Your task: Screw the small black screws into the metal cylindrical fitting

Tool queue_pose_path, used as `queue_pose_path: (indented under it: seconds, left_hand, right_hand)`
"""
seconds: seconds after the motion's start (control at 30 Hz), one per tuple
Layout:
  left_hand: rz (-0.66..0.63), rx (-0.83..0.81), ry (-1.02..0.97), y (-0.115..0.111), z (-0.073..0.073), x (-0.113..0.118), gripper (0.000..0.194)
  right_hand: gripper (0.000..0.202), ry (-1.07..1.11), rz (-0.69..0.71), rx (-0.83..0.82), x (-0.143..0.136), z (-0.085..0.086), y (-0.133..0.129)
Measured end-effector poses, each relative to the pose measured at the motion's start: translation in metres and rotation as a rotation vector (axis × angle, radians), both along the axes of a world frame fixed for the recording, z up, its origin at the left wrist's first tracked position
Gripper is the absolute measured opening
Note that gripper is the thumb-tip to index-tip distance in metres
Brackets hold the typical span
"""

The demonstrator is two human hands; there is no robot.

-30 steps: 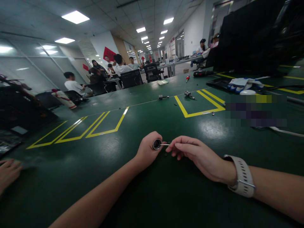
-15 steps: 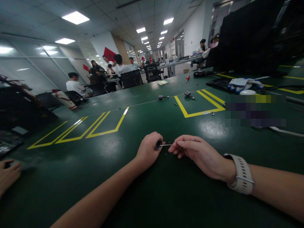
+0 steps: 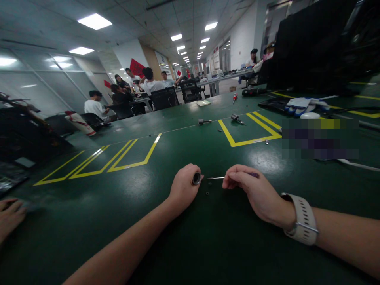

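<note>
My left hand (image 3: 184, 186) is wrapped round a hollow metal cylinder (image 3: 196, 178), its open round end turned toward me. Most of the cylinder's length is hidden by my fingers. A small screwdriver (image 3: 215, 178) with a thin shaft and a dark handle is pinched in my right hand (image 3: 247, 184). Its tip points left and is a short gap away from the cylinder. On the green table between my hands lies a tiny dark ring-like part (image 3: 207, 193), with another small part (image 3: 209, 183) just beyond it.
Two metal parts with shafts, one left (image 3: 204, 121) and one right (image 3: 237, 118), lie farther back near yellow tape lines (image 3: 231, 136). Blue-white gloves (image 3: 305, 105) and a red-handled tool (image 3: 235, 97) sit beyond. Another person's hand (image 3: 11, 217) rests at the left edge.
The screwdriver has come out of the cylinder's open end as my right hand moved right, and more of its handle shows. My left hand has shifted slightly left and up.
</note>
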State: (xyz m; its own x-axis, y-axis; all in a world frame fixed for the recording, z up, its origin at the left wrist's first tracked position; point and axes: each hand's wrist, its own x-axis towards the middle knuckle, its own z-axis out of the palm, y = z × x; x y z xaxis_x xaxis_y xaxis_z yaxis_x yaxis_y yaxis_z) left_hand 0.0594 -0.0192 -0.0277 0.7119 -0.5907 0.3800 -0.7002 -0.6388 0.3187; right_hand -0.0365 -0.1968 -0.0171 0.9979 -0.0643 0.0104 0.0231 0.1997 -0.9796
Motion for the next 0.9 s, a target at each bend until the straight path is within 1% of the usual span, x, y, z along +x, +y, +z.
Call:
queue_pose_path:
  seconds: [0.1, 0.17, 0.23, 0.3, 0.37, 0.43, 0.53, 0.6, 0.7, 0.8, 0.87, 0.9]
  left_hand:
    - [-0.014, 0.021, -0.025, 0.000, 0.001, -0.001, 0.011]
    - [-0.009, 0.012, -0.027, 0.001, 0.001, -0.001, 0.011]
    - [0.014, -0.020, -0.018, 0.001, 0.000, -0.001, 0.012]
    - [0.055, -0.061, -0.008, 0.001, -0.001, 0.001, 0.013]
    - [0.113, -0.110, -0.008, 0.001, -0.002, 0.002, 0.015]
    - [0.177, -0.174, -0.017, 0.000, -0.002, 0.004, 0.014]
    - [0.268, -0.284, -0.020, -0.001, -0.001, 0.007, 0.016]
    - [0.326, -0.357, 0.003, -0.001, -0.001, 0.008, 0.018]
    - [0.389, -0.454, 0.042, -0.001, -0.001, 0.010, 0.019]
    - [0.409, -0.485, 0.053, 0.000, -0.002, 0.010, 0.021]
    - [0.391, -0.466, 0.045, 0.001, -0.002, 0.009, 0.021]
    - [0.373, -0.450, 0.037, 0.002, -0.002, 0.008, 0.022]
  right_hand:
    - [0.021, -0.019, -0.010, -0.047, 0.000, -0.001, -0.001]
    - [0.022, -0.042, -0.024, -0.107, -0.001, -0.001, -0.001]
    - [0.019, -0.035, -0.059, -0.204, 0.000, -0.001, -0.001]
    - [0.014, 0.001, -0.061, -0.323, 0.001, -0.001, 0.001]
    - [0.015, 0.018, -0.021, -0.443, 0.005, -0.002, 0.004]
    - [0.020, -0.016, 0.018, -0.559, 0.010, -0.004, 0.008]
    - [0.022, -0.071, 0.124, -0.725, 0.018, -0.006, 0.015]
    - [0.021, -0.108, 0.200, -0.770, 0.019, -0.006, 0.018]
    - [0.020, -0.290, 0.390, -0.848, 0.011, -0.003, 0.019]
    - [0.029, -0.535, 0.602, -0.962, -0.006, 0.001, 0.015]
    - [0.034, -0.616, 0.700, -1.012, -0.018, 0.003, 0.007]
    - [0.033, -0.656, 0.734, -1.015, -0.023, 0.004, 0.002]
